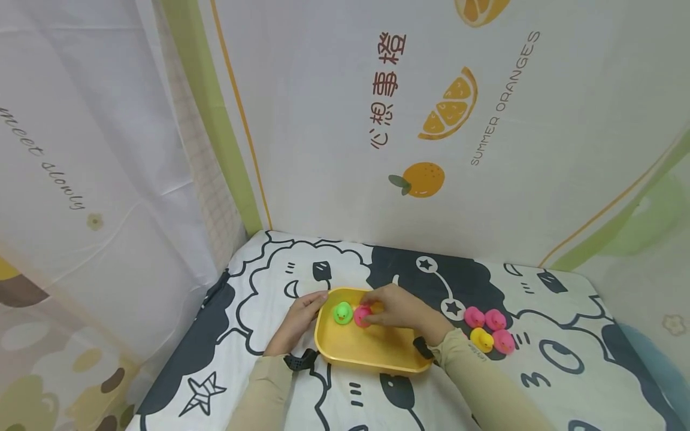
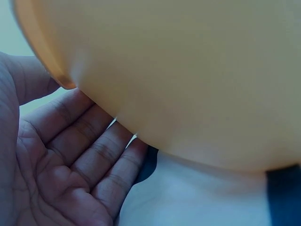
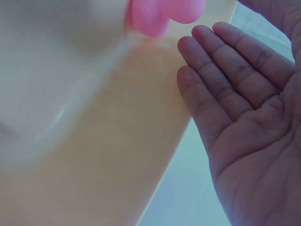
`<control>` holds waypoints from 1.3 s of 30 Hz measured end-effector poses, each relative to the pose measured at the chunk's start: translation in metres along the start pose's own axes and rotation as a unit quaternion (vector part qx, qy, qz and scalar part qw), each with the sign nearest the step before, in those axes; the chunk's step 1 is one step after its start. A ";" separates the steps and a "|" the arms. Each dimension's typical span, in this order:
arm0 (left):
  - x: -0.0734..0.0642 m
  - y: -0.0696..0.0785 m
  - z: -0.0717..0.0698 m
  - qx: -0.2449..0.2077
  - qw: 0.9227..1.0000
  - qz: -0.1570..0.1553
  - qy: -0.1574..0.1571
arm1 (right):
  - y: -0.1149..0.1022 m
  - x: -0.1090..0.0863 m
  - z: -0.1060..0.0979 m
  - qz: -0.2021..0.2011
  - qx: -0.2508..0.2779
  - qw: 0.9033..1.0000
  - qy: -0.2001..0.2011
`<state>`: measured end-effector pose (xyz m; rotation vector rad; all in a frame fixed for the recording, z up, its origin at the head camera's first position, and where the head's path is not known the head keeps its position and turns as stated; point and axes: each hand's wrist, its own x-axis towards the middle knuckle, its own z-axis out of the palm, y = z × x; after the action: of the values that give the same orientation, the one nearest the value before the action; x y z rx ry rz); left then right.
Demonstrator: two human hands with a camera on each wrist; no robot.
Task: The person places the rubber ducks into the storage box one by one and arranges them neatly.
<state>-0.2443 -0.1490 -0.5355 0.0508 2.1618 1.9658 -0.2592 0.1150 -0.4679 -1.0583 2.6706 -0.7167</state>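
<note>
A yellow tray (image 1: 372, 347) lies on the patterned cloth in the head view, with a green rubber duck (image 1: 342, 313) and a pink rubber duck (image 1: 362, 316) inside, side by side. My left hand (image 1: 300, 318) grips the tray's left edge; its wrist view shows the thumb at the rim (image 2: 51, 70) and the fingers (image 2: 101, 150) against the outer wall. Over the tray, my right hand (image 1: 396, 304) reaches to the pink duck. In the right wrist view its fingers (image 3: 225, 80) are nearly straight, with the pink duck (image 3: 153, 16) just past the fingertips.
Right of the tray, several more rubber ducks sit in a cluster: pink ones (image 1: 495, 319) and a yellow one (image 1: 481, 340). A dark thin object (image 1: 215, 287) lies at the cloth's left edge. Printed curtains (image 1: 334, 120) stand behind and at both sides.
</note>
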 end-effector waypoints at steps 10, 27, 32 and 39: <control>0.002 0.001 -0.001 -0.002 1.000 0.011 -0.006 | -0.002 -0.012 -0.015 0.038 0.007 0.999 0.015; 0.004 0.003 -0.002 0.002 1.000 -0.003 0.004 | 0.031 -0.067 -0.058 0.082 -0.002 0.993 0.090; 0.004 0.002 0.000 0.002 1.000 -0.007 0.004 | 0.055 -0.099 -0.071 0.137 -0.004 0.984 0.118; 0.003 0.000 0.000 0.000 1.000 -0.011 0.001 | 0.095 -0.139 -0.076 0.221 -0.003 0.968 0.122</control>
<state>-0.2472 -0.1483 -0.5361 0.0249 2.1543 1.9542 -0.2392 0.2979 -0.4507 -0.3612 2.9578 -0.7840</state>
